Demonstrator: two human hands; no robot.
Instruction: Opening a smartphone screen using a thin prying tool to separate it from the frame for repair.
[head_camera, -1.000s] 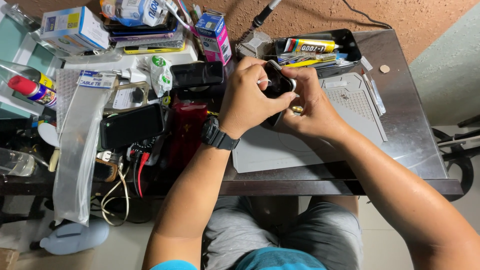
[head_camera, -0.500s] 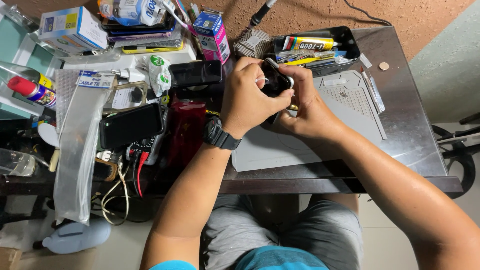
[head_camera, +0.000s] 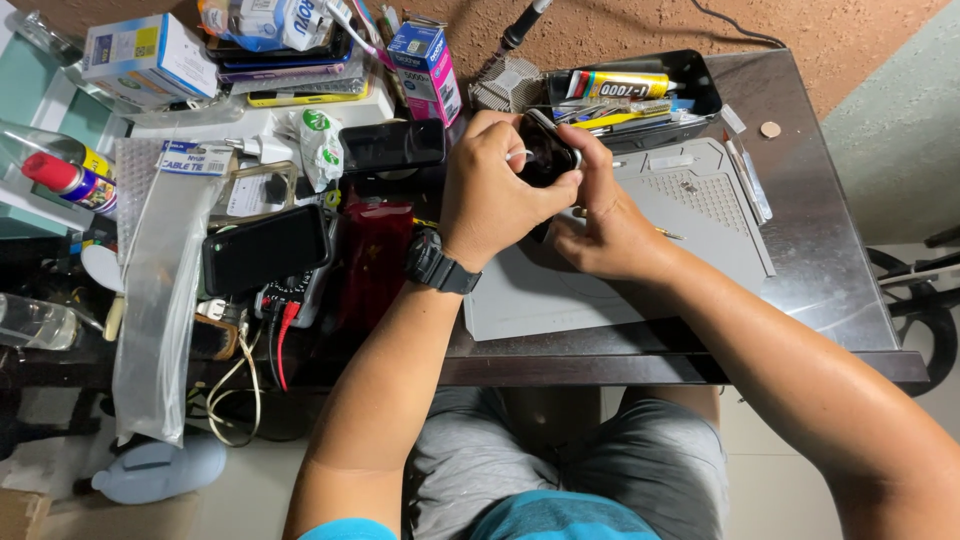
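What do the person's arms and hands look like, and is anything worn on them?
Both forearms are bare, with no sleeves or gloves. The left hand has a black wristwatch with a chunky band on its wrist. The right hand shows nothing worn on its wrist.

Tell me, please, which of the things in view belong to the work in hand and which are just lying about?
In hand:
left hand
right hand
small black device gripped by both
grey work mat beneath

Lying about:
black tray with glue tube
black phone
pink-and-blue box
spray can
bag of cable ties
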